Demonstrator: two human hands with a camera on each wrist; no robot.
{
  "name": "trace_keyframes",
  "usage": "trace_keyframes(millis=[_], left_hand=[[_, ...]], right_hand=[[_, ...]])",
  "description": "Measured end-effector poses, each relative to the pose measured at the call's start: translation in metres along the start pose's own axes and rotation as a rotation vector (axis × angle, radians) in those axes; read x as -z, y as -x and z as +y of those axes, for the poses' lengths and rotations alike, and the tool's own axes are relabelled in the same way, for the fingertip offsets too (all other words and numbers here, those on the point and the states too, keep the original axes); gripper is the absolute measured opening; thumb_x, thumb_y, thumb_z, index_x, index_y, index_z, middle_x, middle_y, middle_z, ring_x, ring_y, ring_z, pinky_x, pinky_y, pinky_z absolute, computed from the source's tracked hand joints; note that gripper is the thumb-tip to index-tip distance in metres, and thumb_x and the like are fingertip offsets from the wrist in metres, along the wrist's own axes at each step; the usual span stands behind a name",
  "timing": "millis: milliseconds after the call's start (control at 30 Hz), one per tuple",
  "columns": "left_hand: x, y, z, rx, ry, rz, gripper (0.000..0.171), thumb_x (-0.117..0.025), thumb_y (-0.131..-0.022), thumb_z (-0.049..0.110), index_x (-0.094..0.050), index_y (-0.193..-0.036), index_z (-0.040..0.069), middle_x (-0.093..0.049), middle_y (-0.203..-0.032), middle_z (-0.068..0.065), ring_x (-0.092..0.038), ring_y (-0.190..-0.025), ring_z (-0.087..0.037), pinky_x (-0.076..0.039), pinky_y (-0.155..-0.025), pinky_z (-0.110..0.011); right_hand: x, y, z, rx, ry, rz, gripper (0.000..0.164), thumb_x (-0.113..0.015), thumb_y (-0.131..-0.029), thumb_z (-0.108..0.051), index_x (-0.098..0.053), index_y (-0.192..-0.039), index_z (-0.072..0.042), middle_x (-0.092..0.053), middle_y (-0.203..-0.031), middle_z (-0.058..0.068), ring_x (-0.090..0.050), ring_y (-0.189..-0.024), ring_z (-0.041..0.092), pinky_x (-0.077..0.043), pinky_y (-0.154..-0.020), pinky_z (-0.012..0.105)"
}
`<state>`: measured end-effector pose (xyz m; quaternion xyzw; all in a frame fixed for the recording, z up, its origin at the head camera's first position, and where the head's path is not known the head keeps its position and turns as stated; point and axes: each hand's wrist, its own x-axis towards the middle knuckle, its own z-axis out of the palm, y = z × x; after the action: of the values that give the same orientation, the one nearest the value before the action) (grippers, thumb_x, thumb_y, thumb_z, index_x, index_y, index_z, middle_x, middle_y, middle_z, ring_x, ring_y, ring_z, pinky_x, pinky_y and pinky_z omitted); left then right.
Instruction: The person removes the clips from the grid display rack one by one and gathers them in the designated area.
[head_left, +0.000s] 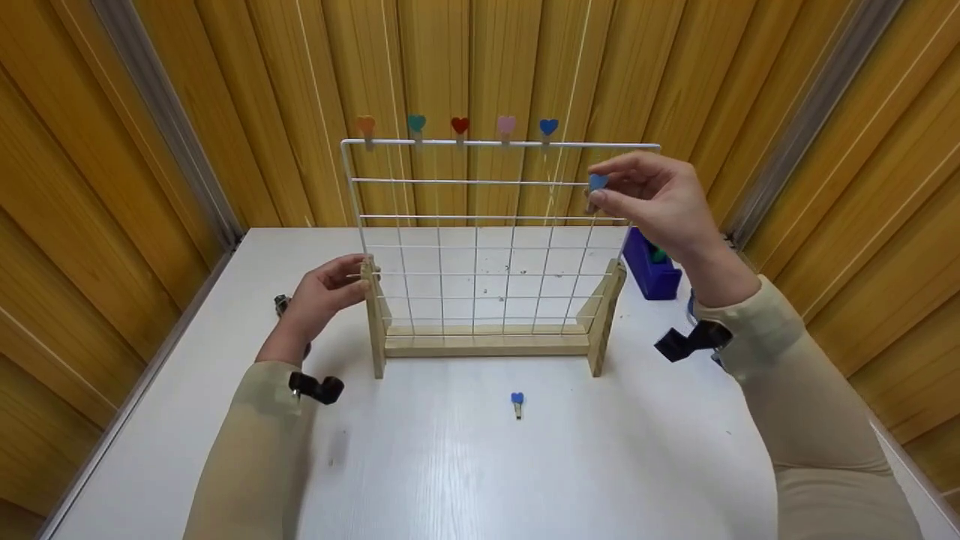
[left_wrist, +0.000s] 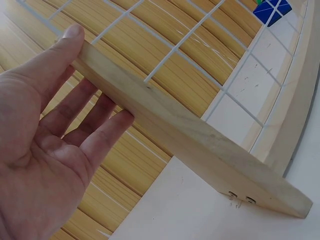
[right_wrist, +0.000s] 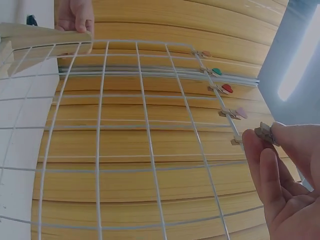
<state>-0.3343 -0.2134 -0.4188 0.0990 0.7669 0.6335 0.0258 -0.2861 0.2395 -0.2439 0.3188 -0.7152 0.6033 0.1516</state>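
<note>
A white wire grid [head_left: 475,247] stands upright in a wooden stand. My left hand [head_left: 326,289] holds the top of the stand's left wooden leg [left_wrist: 175,120], thumb on one side and fingers on the other. In my right hand [head_left: 660,199] a small clothespin with a light-blue heart [head_left: 597,182] is pinched between thumb and fingertips, in front of the grid's upper right part. Several heart clothespins sit along the top wire: orange [head_left: 365,126], green [head_left: 417,124], red [head_left: 460,126], pink [head_left: 506,125] and blue [head_left: 549,127].
Another blue heart clothespin [head_left: 517,405] lies on the white table [head_left: 420,465] in front of the stand. Behind the right leg is a dark blue tape dispenser-like box [head_left: 651,262] with something green in it. Yellow wood-look walls [head_left: 465,67] enclose the table.
</note>
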Motion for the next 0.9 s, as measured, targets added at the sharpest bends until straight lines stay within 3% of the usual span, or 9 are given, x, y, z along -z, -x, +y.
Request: trace_keyframes(millis=[400,900], left_hand=[[0.0,-0.001,-0.001,0.025,-0.011,-0.006,0.055,-0.074,-0.096,0.033,-0.056,-0.146,0.021,-0.062,-0.142,-0.008,-0.063,-0.122,-0.013,-0.056,-0.1,-0.023],[-0.001,-0.001,0.0,0.032,-0.015,0.004,0.053,-0.074,-0.096,0.031,-0.057,-0.146,0.022,-0.061,-0.142,-0.006,-0.063,-0.123,-0.014,-0.056,-0.101,-0.024]], right_hand=[[-0.023,0.052,0.035,-0.113,-0.037,-0.089,0.026,-0.069,-0.091,0.01,-0.063,-0.116,0.015,-0.076,-0.093,-0.001,-0.076,-0.081,0.014,-0.064,-0.078,0.026],[-0.049,0.116,0.098,-0.457,-0.027,-0.185,0.031,-0.074,-0.093,-0.004,-0.065,-0.12,0.008,-0.072,-0.098,-0.003,-0.075,-0.085,0.011,-0.063,-0.081,0.025]])
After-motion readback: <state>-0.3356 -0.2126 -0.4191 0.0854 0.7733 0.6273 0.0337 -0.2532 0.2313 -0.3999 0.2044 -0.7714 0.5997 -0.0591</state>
